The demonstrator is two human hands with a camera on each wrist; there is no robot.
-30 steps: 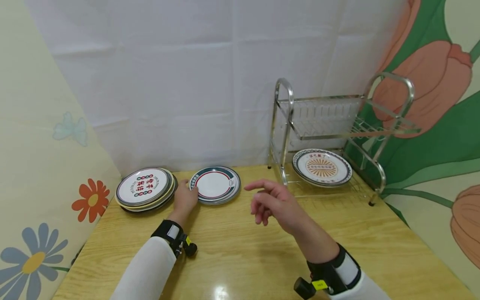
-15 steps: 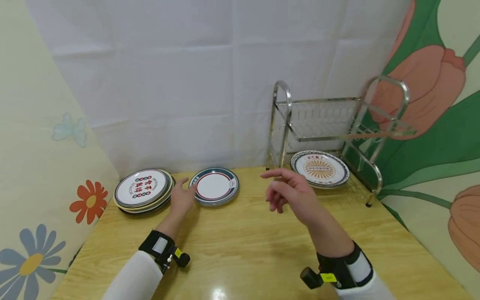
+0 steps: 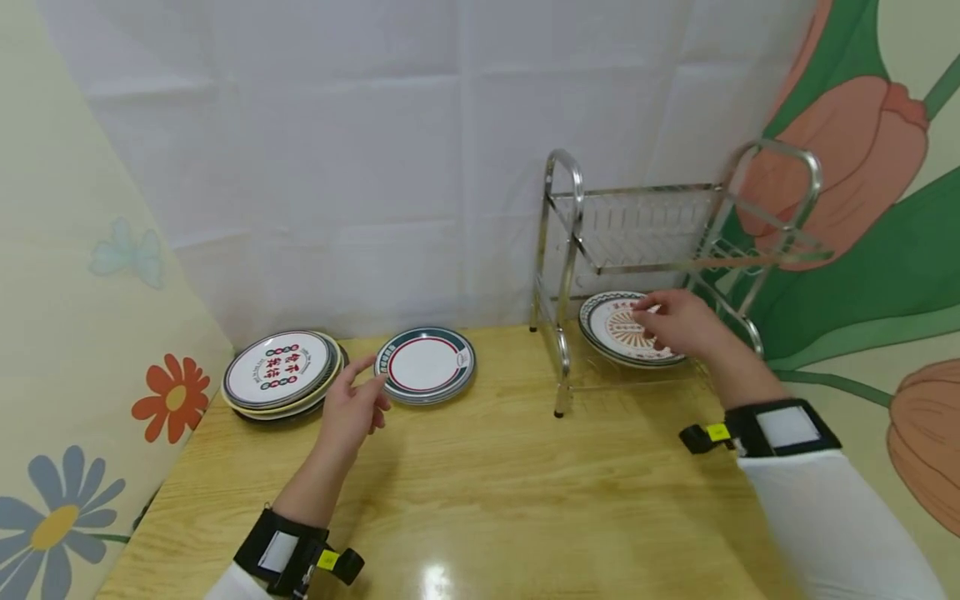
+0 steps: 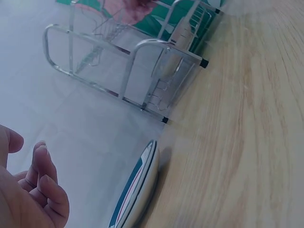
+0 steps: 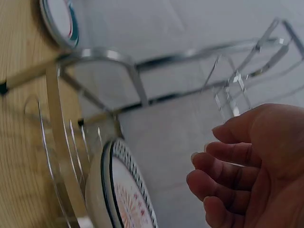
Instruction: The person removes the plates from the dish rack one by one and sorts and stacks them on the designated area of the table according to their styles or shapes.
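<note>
My right hand (image 3: 678, 323) hovers in front of the plates (image 3: 621, 327) with an orange sunburst on top, which lie on the rack's lower level. In the right wrist view its fingers (image 5: 223, 166) bend loosely, apart from the plates (image 5: 124, 199). Near the left hand (image 3: 351, 408), a small stack of green-rimmed plates (image 3: 424, 365) lies on the table; the hand is raised just in front and to its left, holding nothing. Farther left is a taller stack of plates (image 3: 281, 373) with red lettering on the top one. The left wrist view shows the green-rimmed plates (image 4: 137, 190) edge-on.
A two-level metal dish rack (image 3: 570, 275) stands at the back right, with a wire upper shelf. The wooden table (image 3: 480, 492) meets a white cloth backdrop (image 3: 360, 167) behind, and patterned walls flank it left and right.
My right hand has moved right, over to the rack's lower level. The left hand has drawn back towards me from between the two stacks. The plates have stayed in place.
</note>
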